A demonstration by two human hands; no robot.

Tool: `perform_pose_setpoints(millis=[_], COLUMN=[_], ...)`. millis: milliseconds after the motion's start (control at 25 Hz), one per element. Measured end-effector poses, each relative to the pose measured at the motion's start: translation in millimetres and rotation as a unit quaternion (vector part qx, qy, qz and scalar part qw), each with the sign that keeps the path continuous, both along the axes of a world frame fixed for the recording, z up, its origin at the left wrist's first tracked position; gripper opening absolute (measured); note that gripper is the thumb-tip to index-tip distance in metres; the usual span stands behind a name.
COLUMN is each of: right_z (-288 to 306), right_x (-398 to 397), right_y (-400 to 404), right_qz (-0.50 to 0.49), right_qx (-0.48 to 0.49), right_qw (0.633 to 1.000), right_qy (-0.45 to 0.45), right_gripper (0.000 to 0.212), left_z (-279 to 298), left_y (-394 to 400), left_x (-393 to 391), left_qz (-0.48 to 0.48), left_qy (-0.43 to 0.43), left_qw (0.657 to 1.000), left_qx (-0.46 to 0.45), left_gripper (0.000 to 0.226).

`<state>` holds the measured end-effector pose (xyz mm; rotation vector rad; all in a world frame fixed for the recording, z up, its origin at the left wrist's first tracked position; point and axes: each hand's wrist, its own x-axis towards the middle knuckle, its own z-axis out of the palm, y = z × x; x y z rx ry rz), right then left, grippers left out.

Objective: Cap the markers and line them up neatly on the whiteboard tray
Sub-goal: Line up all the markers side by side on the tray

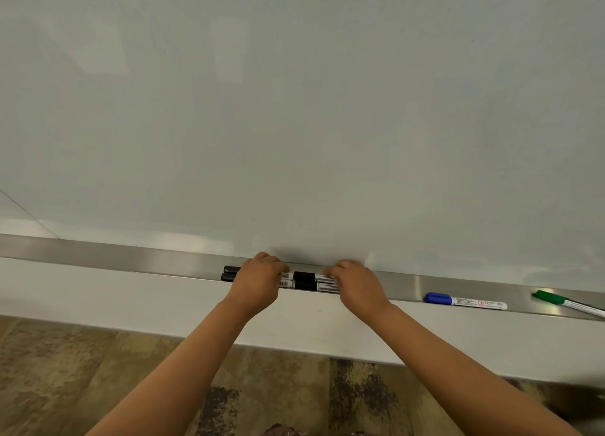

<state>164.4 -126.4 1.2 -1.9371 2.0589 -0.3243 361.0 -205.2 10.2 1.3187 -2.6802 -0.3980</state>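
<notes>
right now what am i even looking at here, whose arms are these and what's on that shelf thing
This is one picture from a camera worn on a person's head, looking forward and down, so the two bare arms are the wearer's own. No robot is involved. The big pale surface is a whiteboard, and the metal strip under it is its tray. Black markers lie on the tray in two rows, capped where the caps show. The left hand and right hand each rest curled fingers on them. Further right lie a blue marker and a green marker, both capped and untouched.
</notes>
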Motion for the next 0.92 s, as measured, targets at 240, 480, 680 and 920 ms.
perform_pose_setpoints(millis=[240,480,680,920], right_z=[1.2,-3.9,-3.3,-2.7], right_x=[-0.2,-7.5,-1.8,0.9], right_y=[6.2,26.2,28.9,25.6], right_qz=[-0.015,-0.147,-0.187,-0.190], right_qx=[-0.030,-0.065,-0.068,-0.050], right_qw=[0.999,0.985,0.975,0.976], right_qy=[-0.013,-0.069,-0.099,-0.092], right_gripper=[0.036,0.029,0.039,0.043], left_z=[2.1,1.7,2.9,2.7], left_y=[-1.0,-3.5,-3.9,-4.7], left_x=[5.5,13.6,11.4,10.3], left_qz=[0.009,0.031,0.022,0.026], left_qy=[0.024,0.040,0.050,0.043], left_qw=[1.000,0.999,0.998,0.999], left_qx=[-0.002,-0.004,-0.004,-0.001], left_gripper=[0.032,0.030,0.030,0.029])
